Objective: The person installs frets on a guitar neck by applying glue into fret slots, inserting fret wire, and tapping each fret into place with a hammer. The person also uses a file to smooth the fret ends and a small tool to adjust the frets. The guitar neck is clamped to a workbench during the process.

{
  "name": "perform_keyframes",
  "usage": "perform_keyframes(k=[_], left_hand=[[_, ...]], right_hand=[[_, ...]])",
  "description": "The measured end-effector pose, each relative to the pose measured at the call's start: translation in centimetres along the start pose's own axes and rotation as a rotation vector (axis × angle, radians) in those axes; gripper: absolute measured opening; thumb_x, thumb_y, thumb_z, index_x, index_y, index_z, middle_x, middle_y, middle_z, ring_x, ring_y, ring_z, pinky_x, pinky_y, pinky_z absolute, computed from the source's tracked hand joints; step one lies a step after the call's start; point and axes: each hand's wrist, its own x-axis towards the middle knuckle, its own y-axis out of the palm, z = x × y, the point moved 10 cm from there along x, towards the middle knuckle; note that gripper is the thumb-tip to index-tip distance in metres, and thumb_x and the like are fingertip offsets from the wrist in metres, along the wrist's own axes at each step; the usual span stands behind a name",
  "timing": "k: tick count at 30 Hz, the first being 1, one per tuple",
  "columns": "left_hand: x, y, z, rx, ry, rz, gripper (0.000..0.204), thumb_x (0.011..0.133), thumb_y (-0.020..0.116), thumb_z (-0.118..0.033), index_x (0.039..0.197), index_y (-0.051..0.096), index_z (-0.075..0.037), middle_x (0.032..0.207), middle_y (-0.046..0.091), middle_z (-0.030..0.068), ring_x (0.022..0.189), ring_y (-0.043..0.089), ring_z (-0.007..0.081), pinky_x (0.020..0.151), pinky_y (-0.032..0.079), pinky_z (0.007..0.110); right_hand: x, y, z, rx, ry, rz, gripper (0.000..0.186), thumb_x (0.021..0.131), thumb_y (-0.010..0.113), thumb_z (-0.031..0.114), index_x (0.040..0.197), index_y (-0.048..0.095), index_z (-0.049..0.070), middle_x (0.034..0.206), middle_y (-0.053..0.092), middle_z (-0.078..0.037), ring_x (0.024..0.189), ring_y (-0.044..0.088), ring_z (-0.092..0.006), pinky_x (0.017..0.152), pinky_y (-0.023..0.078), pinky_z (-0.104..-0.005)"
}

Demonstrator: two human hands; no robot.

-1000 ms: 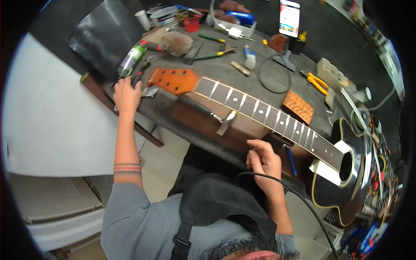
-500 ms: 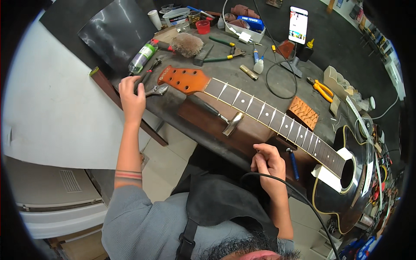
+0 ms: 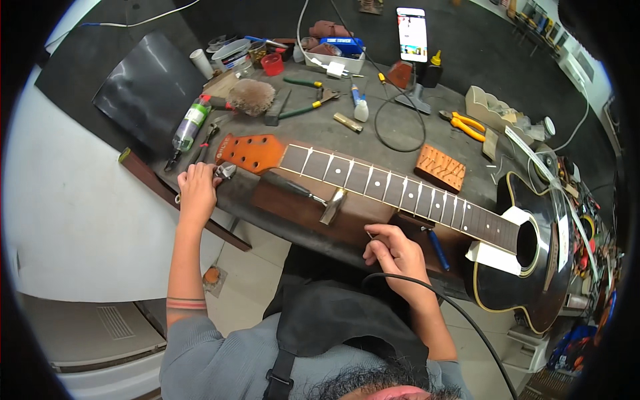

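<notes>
My left hand [image 3: 198,189] is closed over the handle of an adjustable wrench [image 3: 227,171] at the bench's left front edge. The wrench's jaw shows beside the fingers, close to the orange headstock [image 3: 252,153] of a guitar. My right hand [image 3: 399,255] is curled in front of the neck, thumb against fingers; a thin tip shows there, too small to name. The guitar's fretboard [image 3: 373,183] has white marks along it, and white tape borders the black body [image 3: 503,290]. A hammer [image 3: 333,206] with a dark handle lies below the neck, left of my right hand.
A blue-handled tool [image 3: 438,250] lies right of my right hand. Beyond the neck are a wooden block [image 3: 441,168], yellow pliers [image 3: 467,125], a round brush [image 3: 251,97], a spray bottle [image 3: 191,125] and a phone [image 3: 412,37] on a stand. A black cable [image 3: 460,301] crosses before my right forearm.
My left hand has lowered its fingers over the wrench handle, and the wrench sits nearer the headstock. My right hand keeps its curl. The whole view has shifted and turned slightly.
</notes>
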Motion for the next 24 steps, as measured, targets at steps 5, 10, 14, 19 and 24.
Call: perform_keyframes(k=[5, 10, 14, 19, 24], left_hand=[[-0.4, 0.0, 0.8, -0.098, 0.138, -0.205, 0.024, 0.102, 0.073, -0.008, 0.126, 0.069, -0.006, 0.116, 0.068, 0.0116, 0.115, 0.063, 0.0349, 0.108, 0.043, 0.051], [-1.6, 0.6, 9.2, -0.523, -0.267, -0.489, 0.025, 0.124, 0.047, -0.02, 0.119, 0.062, 0.0, 0.107, 0.063, 0.0117, 0.103, 0.059, 0.0283, 0.098, 0.049, 0.041], [-1.2, 0.6, 10.8, -1.129, -0.491, -0.688, 0.032, 0.127, 0.045, -0.03, 0.122, 0.061, -0.003, 0.102, 0.06, 0.0045, 0.088, 0.056, 0.0149, 0.084, 0.052, 0.034], [-1.0, -1.2, 11.0, -1.486, -0.537, -0.741, 0.033, 0.128, 0.042, -0.03, 0.138, 0.058, -0.004, 0.103, 0.058, 0.0046, 0.085, 0.055, 0.0157, 0.075, 0.052, 0.034], [-0.5, -8.3, 3.5, -1.755, -0.322, -0.578, 0.035, 0.126, 0.046, -0.027, 0.149, 0.054, -0.002, 0.096, 0.053, 0.0049, 0.078, 0.054, 0.0157, 0.065, 0.047, 0.033]], right_hand=[[-0.6, -0.2, -0.1, 0.024, -0.035, -0.016, 0.023, 0.113, 0.067, 0.004, 0.137, 0.069, 0.005, 0.092, 0.079, -0.007, 0.079, 0.077, -0.0162, 0.075, 0.062, -0.0317], [-0.5, 0.1, -0.5, 0.03, -0.032, -0.025, 0.021, 0.112, 0.069, 0.004, 0.133, 0.07, 0.004, 0.094, 0.079, -0.008, 0.08, 0.076, -0.0158, 0.075, 0.061, -0.031], [-0.7, -0.8, -1.5, -0.038, 0.03, -0.111, 0.016, 0.11, 0.073, 0.008, 0.124, 0.072, 0.001, 0.099, 0.08, -0.012, 0.084, 0.077, -0.0177, 0.078, 0.059, -0.0316], [-0.8, -1.0, 0.0, -0.071, -0.035, -0.209, 0.015, 0.11, 0.073, 0.008, 0.121, 0.069, -0.001, 0.101, 0.081, -0.014, 0.085, 0.077, -0.018, 0.077, 0.058, -0.0319], [-1.7, -1.9, 2.1, -0.184, 0.004, -0.24, 0.014, 0.106, 0.076, 0.005, 0.118, 0.07, 0.001, 0.095, 0.08, -0.011, 0.075, 0.071, -0.0181, 0.071, 0.056, -0.034]])
